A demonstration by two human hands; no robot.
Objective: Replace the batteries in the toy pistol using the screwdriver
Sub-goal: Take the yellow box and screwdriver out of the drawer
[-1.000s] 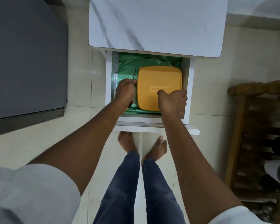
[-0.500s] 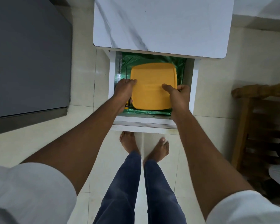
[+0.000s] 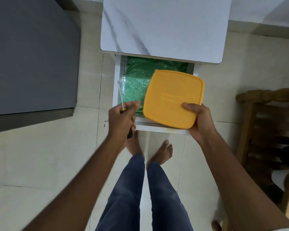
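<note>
My left hand is closed around a screwdriver. Its thin metal shaft points up and away over the drawer's left wall, and the dark handle end sticks out below my palm. My right hand grips the near right corner of a square yellow container with its lid on, held tilted above the open white drawer. The drawer is lined with green plastic. No toy pistol or batteries are visible.
The drawer sticks out from under a white marble-pattern table top. A grey cabinet stands at the left and a wooden rack at the right. My bare feet stand on pale floor tiles just below the drawer front.
Both hands have come up out of the drawer. The yellow container was lifted and moved right with my right hand, and my left hand pulled the screwdriver out toward me.
</note>
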